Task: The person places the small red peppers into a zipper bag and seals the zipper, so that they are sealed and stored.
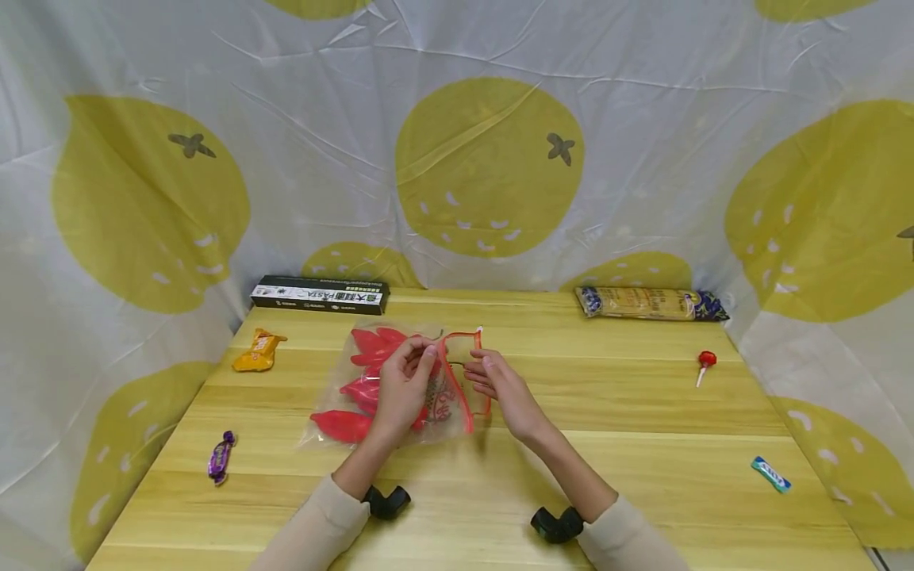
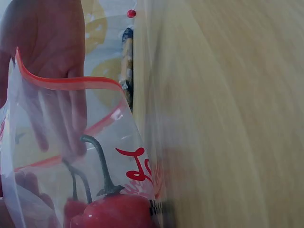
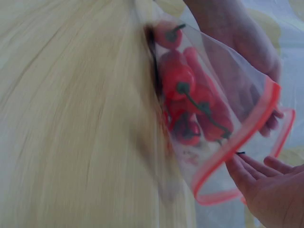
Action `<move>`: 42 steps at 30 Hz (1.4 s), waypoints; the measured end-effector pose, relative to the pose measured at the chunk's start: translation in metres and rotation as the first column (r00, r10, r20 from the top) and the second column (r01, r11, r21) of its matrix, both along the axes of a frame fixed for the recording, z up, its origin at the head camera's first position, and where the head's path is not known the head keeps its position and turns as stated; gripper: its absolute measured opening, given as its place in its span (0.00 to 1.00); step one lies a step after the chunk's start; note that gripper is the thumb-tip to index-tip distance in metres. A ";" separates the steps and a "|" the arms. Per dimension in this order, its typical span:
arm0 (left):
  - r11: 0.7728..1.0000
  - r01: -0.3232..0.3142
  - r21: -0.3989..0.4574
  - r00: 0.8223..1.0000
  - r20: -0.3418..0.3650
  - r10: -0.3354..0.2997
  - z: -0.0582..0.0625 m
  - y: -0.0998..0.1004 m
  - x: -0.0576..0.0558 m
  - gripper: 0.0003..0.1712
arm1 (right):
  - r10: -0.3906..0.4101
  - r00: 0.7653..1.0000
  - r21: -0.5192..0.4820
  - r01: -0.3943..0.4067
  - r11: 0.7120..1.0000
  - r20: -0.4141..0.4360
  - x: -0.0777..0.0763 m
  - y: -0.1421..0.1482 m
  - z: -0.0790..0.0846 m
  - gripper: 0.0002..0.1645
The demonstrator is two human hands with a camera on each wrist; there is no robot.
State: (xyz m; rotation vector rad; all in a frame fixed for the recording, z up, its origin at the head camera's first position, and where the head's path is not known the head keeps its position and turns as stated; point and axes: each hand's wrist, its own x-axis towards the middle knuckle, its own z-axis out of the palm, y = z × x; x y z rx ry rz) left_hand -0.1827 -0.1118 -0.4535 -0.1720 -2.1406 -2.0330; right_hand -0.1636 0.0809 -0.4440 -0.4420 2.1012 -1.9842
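Observation:
A clear zip bag [image 1: 443,406] with a red-edged mouth lies at mid-table, its opening toward the right and spread apart. Several red peppers [image 1: 339,426] with dark green stems are inside, as the right wrist view also shows with the peppers [image 3: 178,80] bunched together. My left hand [image 1: 407,385] pinches the bag's upper side near the mouth between thumb and curled fingers. At the opening is my right hand [image 1: 508,392], its fingers fairly straight and pointing into the mouth. In the right wrist view its fingertips [image 3: 235,171] overlap the red edge.
A black pasta box [image 1: 321,295] lies at the back left, a noodle packet [image 1: 643,304] at the back right. Toward the left are an orange-wrapped snack [image 1: 259,351] and a purple-wrapped candy [image 1: 221,458]. Rightward lie a red lollipop [image 1: 707,361] and a small blue-green packet [image 1: 771,473].

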 end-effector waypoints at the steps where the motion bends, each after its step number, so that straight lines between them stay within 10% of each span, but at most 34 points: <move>1: 1.000 0.010 0.005 1.000 -0.004 -0.010 0.001 0.001 0.000 0.17 | 0.025 1.000 -0.007 -0.026 1.000 -0.013 0.000 -0.003 0.000 0.36; 5: 0.999 0.029 0.020 1.000 0.004 -0.030 0.001 0.004 0.001 0.15 | 0.027 0.999 0.009 -0.027 1.000 -0.043 -0.001 -0.005 0.000 0.35; 13: 0.999 0.015 0.051 1.000 0.015 -0.016 0.003 0.002 0.002 0.17 | -0.229 0.972 0.214 0.234 0.948 -0.052 -0.006 0.027 -0.010 0.22; 22: 0.997 0.023 0.077 1.000 0.002 -0.024 0.012 0.006 0.005 0.18 | -0.121 0.991 0.315 0.098 0.944 0.054 -0.009 0.033 -0.024 0.17; 29: 1.000 -0.018 -0.007 0.987 -0.158 0.017 0.059 0.010 0.023 0.11 | -0.170 0.984 0.263 0.176 0.949 -0.047 -0.014 0.048 0.016 0.13; 36: 1.000 0.001 0.016 0.935 -0.355 0.005 0.100 0.010 0.021 0.07 | -0.137 0.969 0.347 0.204 0.916 -0.207 -0.045 0.078 0.071 0.12; 42: 0.999 0.044 0.022 0.880 -0.474 -0.029 0.110 0.024 0.029 0.06 | -0.072 0.972 0.389 0.156 0.908 -0.222 -0.072 0.089 0.117 0.16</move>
